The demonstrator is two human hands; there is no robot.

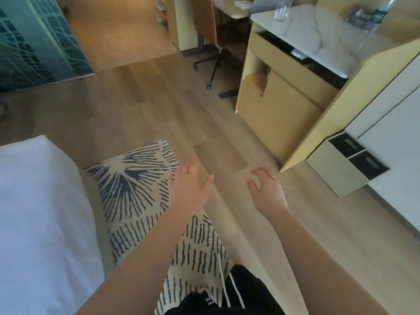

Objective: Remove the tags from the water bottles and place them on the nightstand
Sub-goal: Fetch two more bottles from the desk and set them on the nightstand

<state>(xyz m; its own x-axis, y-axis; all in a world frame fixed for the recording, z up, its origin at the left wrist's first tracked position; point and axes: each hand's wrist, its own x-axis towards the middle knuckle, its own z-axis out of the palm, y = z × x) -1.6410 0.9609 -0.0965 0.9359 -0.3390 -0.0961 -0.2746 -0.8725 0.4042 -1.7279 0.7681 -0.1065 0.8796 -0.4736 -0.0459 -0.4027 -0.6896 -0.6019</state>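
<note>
Both bare hands hang out in front over the wood floor [159, 105], holding nothing; the left hand [189, 186] has its fingers straight and loosely spread, partly above the patterned rug [136, 183]; the right hand [266, 189] has its fingers relaxed and lightly curled, its grip empty; the two hands are near each other but apart. A water bottle [372, 21] stands at the far right on the white marble tabletop [318, 39] of a pale wooden cabinet [284, 110], with a dark blue and green label round its middle; whether a tag hangs on it cannot be told, since that corner is blurred. A clear glass [281, 7] stands on the same tabletop, well to the left of the bottle; both are well apart from the hands. A bed with white sheets [38, 212] fills the lower left, just beside the rug; an office chair [213, 42] stands by a desk further back.
</note>
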